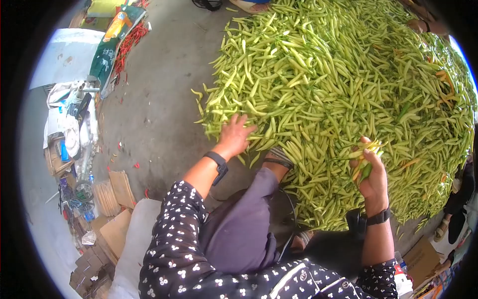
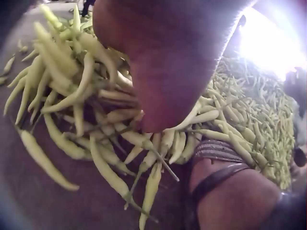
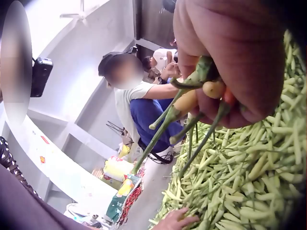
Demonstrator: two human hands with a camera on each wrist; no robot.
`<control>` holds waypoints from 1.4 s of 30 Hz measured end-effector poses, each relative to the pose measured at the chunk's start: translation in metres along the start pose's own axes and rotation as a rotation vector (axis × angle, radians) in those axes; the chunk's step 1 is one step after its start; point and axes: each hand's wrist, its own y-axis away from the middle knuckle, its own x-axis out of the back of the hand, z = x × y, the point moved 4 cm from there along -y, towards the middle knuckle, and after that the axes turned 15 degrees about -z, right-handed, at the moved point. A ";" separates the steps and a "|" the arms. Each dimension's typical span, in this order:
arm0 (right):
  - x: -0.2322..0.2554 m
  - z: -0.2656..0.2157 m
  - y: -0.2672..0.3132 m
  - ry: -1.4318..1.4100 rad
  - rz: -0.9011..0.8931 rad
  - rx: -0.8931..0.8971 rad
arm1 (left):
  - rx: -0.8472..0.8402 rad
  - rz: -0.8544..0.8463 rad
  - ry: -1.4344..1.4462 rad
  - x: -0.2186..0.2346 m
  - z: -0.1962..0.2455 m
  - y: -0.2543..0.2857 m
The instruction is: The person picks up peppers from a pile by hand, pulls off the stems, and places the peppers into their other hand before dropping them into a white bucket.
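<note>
A broad heap of pale green chili peppers covers the floor in front of me. My left hand reaches to the near left edge of the heap, its fingers spread over the peppers. In the left wrist view, that hand comes down among loose peppers, and its far fingers are hidden. My right hand is raised over the heap and grips a small bunch of chili peppers, yellow, orange and green. Their stems stick out from the curled fingers in the right wrist view, with an orange-red pepper among them.
My sandalled foot stands against the heap's near edge. At left are a green sack with red chilies and flattened cardboard. Another person crouches across the heap; another hand shows at far right.
</note>
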 end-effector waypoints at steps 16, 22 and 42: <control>0.008 -0.006 -0.003 0.019 0.122 0.019 | -0.050 0.209 -0.360 0.132 0.040 -0.137; 0.020 -0.011 -0.003 0.009 0.116 0.037 | 0.174 0.113 -0.168 0.122 -0.020 -0.127; 0.018 -0.003 0.007 0.058 0.113 -0.023 | 0.069 0.436 0.130 0.072 -0.036 -0.066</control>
